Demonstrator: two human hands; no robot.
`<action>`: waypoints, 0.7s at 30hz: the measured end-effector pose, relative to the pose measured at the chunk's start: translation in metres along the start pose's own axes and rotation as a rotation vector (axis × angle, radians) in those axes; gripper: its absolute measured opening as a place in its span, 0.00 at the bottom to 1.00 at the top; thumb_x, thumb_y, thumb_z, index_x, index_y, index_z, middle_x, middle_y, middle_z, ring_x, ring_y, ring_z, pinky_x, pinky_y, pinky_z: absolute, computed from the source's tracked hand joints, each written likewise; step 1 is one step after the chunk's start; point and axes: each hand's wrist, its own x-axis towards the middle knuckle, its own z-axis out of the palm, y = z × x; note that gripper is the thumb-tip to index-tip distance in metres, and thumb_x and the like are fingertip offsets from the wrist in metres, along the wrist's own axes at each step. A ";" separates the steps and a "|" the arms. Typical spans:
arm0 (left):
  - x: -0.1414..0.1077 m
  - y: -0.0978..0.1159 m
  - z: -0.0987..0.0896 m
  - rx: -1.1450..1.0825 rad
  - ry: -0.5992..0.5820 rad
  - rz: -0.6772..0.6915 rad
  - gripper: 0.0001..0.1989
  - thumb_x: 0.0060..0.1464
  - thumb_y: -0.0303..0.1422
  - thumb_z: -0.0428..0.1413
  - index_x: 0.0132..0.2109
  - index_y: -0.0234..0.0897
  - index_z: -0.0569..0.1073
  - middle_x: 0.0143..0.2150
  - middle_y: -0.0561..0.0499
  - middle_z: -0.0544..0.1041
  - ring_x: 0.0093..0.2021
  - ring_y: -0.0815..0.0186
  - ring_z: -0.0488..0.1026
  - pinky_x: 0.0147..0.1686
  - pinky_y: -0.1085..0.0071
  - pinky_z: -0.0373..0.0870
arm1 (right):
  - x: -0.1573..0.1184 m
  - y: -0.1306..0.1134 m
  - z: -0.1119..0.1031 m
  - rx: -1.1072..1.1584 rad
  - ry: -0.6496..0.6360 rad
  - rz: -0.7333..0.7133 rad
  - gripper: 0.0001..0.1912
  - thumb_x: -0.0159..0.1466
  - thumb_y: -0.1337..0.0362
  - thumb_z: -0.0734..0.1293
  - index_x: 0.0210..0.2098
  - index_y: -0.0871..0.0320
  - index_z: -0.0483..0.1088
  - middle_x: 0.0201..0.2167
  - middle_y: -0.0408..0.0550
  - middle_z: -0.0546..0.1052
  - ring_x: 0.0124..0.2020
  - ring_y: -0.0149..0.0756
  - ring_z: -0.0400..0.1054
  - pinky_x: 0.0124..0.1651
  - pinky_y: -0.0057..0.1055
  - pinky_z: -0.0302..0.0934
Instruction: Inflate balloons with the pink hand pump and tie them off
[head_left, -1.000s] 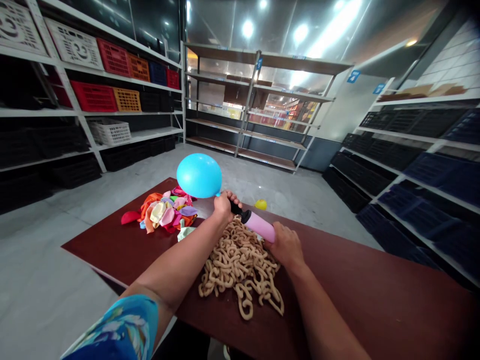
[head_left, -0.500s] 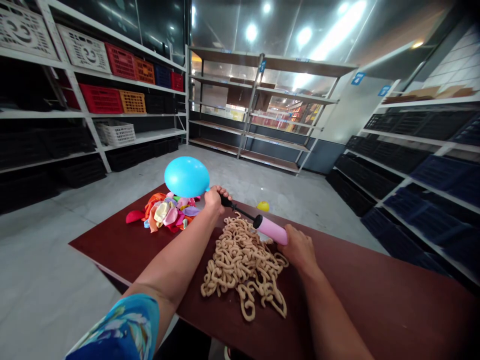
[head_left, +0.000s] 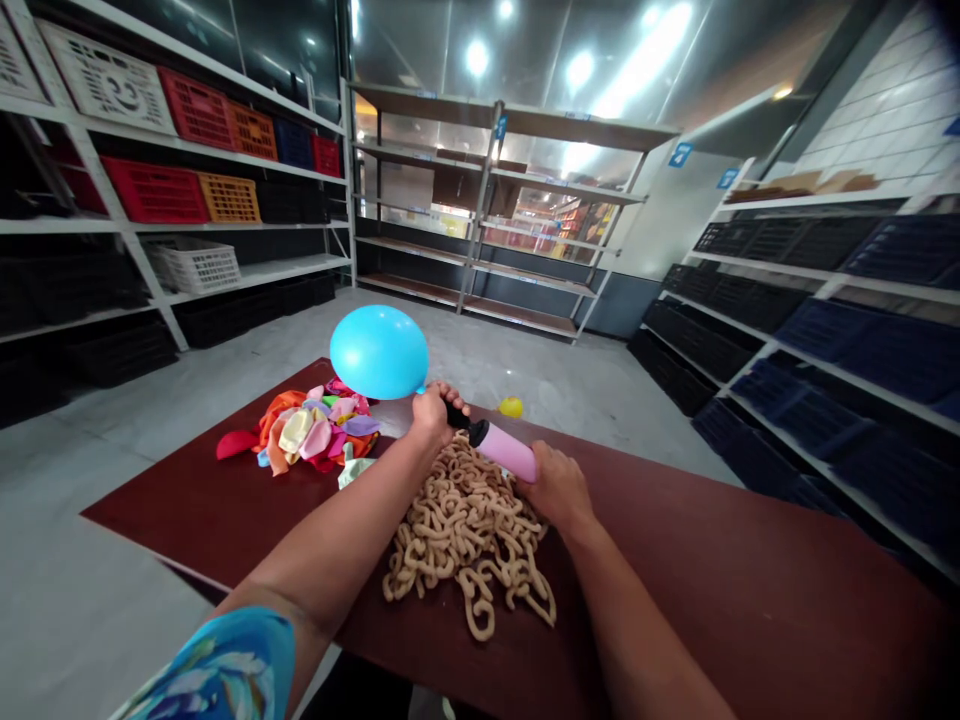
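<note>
A round, inflated blue balloon [head_left: 379,352] sits at the black end of a pink hand pump [head_left: 507,452]. My left hand [head_left: 436,410] is closed around that black end, at the balloon's neck. The pump's pink barrel is gripped at its other end by my right hand [head_left: 556,484]. Little of the black rod shows between handle and barrel. Beneath the pump lies a heap of tan, twisted cords [head_left: 469,530]. Left of it on the table is a pile of limp, coloured balloons [head_left: 307,428].
The dark red table [head_left: 712,560] extends to the right. A small yellow object [head_left: 511,407] shows beyond its far edge. Shelves with crates, such as a red crate [head_left: 154,190], stand left; dark crates [head_left: 757,245] fill racks at the right.
The pump has been pushed together, its rod now mostly inside the barrel. My hands are closer to each other. The balloon looks slightly bigger, and the view has shifted.
</note>
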 end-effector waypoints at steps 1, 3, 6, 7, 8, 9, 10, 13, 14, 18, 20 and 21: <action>0.000 0.003 0.000 0.004 0.008 0.007 0.08 0.43 0.23 0.45 0.23 0.38 0.53 0.17 0.57 0.54 0.15 0.72 0.56 0.17 0.75 0.57 | 0.001 0.000 -0.001 0.004 -0.009 0.007 0.13 0.52 0.62 0.65 0.35 0.56 0.60 0.33 0.47 0.72 0.36 0.38 0.64 0.35 0.31 0.45; 0.003 0.013 0.000 0.012 0.023 0.025 0.08 0.42 0.23 0.45 0.23 0.38 0.53 0.17 0.58 0.53 0.15 0.72 0.56 0.16 0.74 0.57 | 0.002 0.003 -0.004 0.007 -0.037 0.021 0.13 0.52 0.62 0.66 0.35 0.56 0.60 0.34 0.46 0.72 0.37 0.37 0.64 0.35 0.31 0.45; 0.008 0.028 -0.003 0.009 0.055 0.071 0.07 0.42 0.23 0.44 0.23 0.38 0.53 0.17 0.58 0.53 0.15 0.72 0.56 0.17 0.74 0.57 | 0.002 0.013 -0.006 -0.006 -0.059 0.048 0.13 0.52 0.63 0.66 0.35 0.55 0.61 0.37 0.46 0.72 0.39 0.38 0.63 0.35 0.31 0.44; 0.010 0.032 -0.005 0.002 0.067 0.083 0.07 0.42 0.23 0.44 0.23 0.38 0.53 0.17 0.58 0.53 0.15 0.73 0.55 0.17 0.74 0.57 | 0.002 0.017 -0.006 -0.013 -0.056 0.060 0.13 0.51 0.63 0.66 0.35 0.55 0.61 0.37 0.46 0.72 0.39 0.38 0.63 0.35 0.31 0.44; 0.012 0.034 -0.006 -0.005 0.076 0.090 0.07 0.42 0.23 0.44 0.23 0.38 0.53 0.17 0.58 0.53 0.15 0.73 0.55 0.17 0.74 0.57 | 0.001 0.021 -0.006 -0.018 -0.050 0.071 0.13 0.51 0.64 0.66 0.36 0.56 0.61 0.38 0.46 0.72 0.40 0.38 0.63 0.36 0.31 0.44; 0.013 0.036 -0.007 -0.010 0.082 0.092 0.07 0.42 0.23 0.44 0.23 0.38 0.53 0.17 0.58 0.53 0.15 0.73 0.55 0.17 0.75 0.56 | 0.001 0.024 -0.005 -0.021 -0.043 0.080 0.13 0.51 0.64 0.66 0.36 0.56 0.61 0.38 0.46 0.72 0.40 0.39 0.63 0.36 0.31 0.44; 0.014 0.036 -0.008 -0.014 0.081 0.090 0.07 0.42 0.23 0.44 0.23 0.38 0.53 0.17 0.58 0.53 0.15 0.73 0.55 0.17 0.75 0.56 | 0.000 0.026 -0.004 -0.023 -0.040 0.086 0.13 0.51 0.64 0.66 0.36 0.56 0.61 0.38 0.46 0.72 0.40 0.39 0.62 0.36 0.31 0.44; 0.013 0.031 -0.008 -0.020 0.065 0.074 0.07 0.42 0.22 0.44 0.23 0.38 0.53 0.17 0.58 0.53 0.15 0.73 0.55 0.17 0.75 0.55 | -0.001 0.027 -0.002 -0.027 -0.038 0.084 0.14 0.50 0.65 0.66 0.36 0.56 0.60 0.37 0.47 0.72 0.39 0.39 0.63 0.35 0.31 0.44; 0.012 0.028 -0.007 -0.020 0.059 0.066 0.07 0.42 0.22 0.44 0.23 0.38 0.53 0.17 0.58 0.53 0.15 0.73 0.55 0.16 0.75 0.55 | -0.002 0.025 -0.002 -0.030 -0.036 0.078 0.14 0.50 0.65 0.66 0.36 0.56 0.60 0.37 0.47 0.72 0.39 0.39 0.63 0.35 0.31 0.44; 0.004 0.014 -0.001 -0.020 0.045 0.026 0.08 0.42 0.22 0.44 0.23 0.38 0.52 0.17 0.58 0.53 0.15 0.73 0.55 0.16 0.75 0.55 | -0.001 0.011 -0.003 -0.029 -0.022 0.043 0.15 0.51 0.64 0.66 0.36 0.57 0.60 0.36 0.48 0.72 0.40 0.39 0.63 0.37 0.32 0.45; -0.001 0.007 0.002 -0.015 0.027 0.010 0.08 0.42 0.22 0.44 0.23 0.38 0.52 0.17 0.57 0.52 0.15 0.73 0.55 0.16 0.75 0.55 | -0.001 0.005 -0.003 -0.021 -0.014 0.024 0.15 0.51 0.62 0.67 0.36 0.57 0.60 0.35 0.48 0.72 0.39 0.39 0.63 0.37 0.32 0.45; -0.002 0.004 0.003 -0.012 0.013 0.003 0.08 0.43 0.23 0.44 0.23 0.38 0.52 0.17 0.57 0.53 0.15 0.73 0.55 0.16 0.75 0.56 | -0.001 0.003 -0.003 -0.018 -0.008 0.016 0.15 0.51 0.61 0.67 0.36 0.57 0.60 0.34 0.48 0.72 0.38 0.39 0.64 0.37 0.32 0.45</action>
